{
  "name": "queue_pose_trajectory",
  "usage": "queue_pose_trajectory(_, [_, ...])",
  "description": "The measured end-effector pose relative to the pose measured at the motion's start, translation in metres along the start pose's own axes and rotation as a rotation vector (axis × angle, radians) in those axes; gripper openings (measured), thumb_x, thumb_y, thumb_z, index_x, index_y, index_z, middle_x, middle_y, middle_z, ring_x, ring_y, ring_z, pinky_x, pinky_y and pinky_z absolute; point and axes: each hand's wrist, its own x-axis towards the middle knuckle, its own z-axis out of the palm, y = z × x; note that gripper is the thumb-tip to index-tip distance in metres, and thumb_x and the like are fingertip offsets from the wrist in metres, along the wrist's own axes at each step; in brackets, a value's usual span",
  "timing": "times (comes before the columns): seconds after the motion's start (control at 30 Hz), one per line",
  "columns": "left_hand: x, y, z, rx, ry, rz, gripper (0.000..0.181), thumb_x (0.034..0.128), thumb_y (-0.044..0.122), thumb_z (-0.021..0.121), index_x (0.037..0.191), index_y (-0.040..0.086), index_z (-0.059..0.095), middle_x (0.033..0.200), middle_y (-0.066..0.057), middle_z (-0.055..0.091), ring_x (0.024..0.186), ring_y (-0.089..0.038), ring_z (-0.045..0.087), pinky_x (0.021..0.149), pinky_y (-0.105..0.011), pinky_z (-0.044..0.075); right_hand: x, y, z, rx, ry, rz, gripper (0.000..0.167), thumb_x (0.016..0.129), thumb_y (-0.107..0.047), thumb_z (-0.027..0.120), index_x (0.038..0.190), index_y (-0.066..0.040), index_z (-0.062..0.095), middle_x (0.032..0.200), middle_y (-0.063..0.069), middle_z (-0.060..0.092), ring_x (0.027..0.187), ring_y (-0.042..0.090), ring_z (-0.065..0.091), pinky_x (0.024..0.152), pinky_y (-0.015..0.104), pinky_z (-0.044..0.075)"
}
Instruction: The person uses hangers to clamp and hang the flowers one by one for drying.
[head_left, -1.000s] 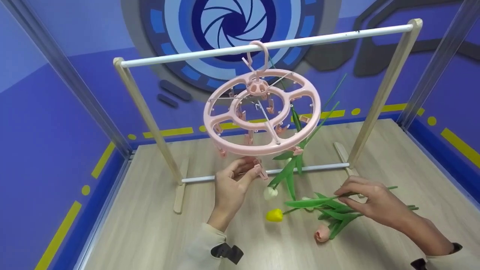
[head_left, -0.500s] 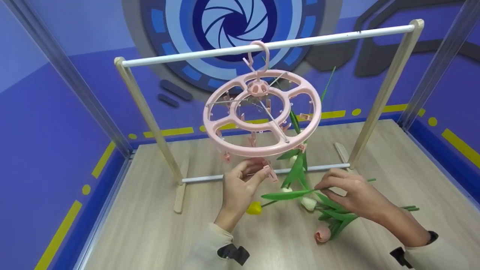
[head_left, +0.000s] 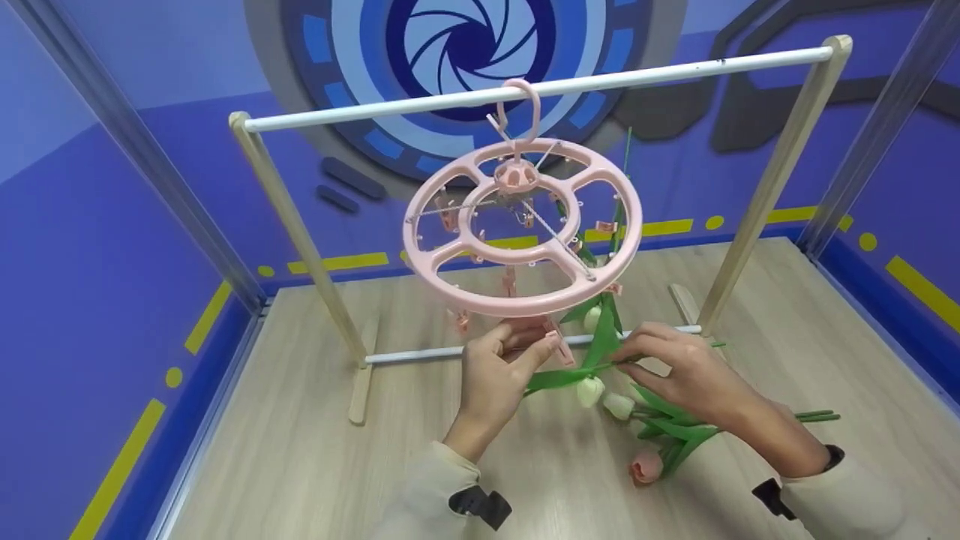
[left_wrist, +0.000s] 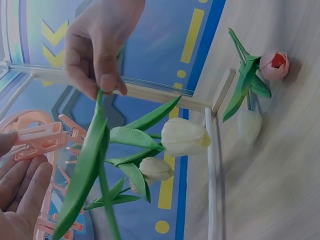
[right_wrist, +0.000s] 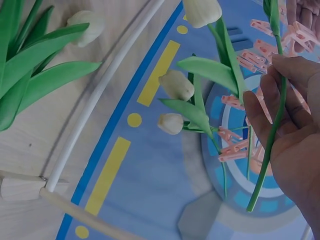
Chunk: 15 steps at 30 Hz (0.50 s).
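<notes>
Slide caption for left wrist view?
Left hand pinches a pink plastic clothespin; right hand pinches a green leafy stem, white tulips beyond.

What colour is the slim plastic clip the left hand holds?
Peachy pink; the clip shows best in the left wrist view.

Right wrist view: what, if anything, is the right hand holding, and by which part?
The right hand holds a tulip by its stem, near the leaf; its bloom is out of sight.
</notes>
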Motion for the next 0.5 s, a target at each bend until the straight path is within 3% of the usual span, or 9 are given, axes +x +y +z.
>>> queue_pose_trajectory(0.5, [0.001,0.001,0.005,0.004,-0.026,-0.020,0.024,0.0937,0.013,0.084,0.115,0.003,0.077,0.107,-0.002,0.080,0.099,-0.016,0.077,0.090,-0.033,0.062,0.018,-0.011,0.011,-0.026,0.020,0.014,0.038,0.078,0.014,0.088,0.105,-0.010,0.076,0.105,-0.004,0.072,0.094,0.015,0.071,0.091,0.010,0.051])
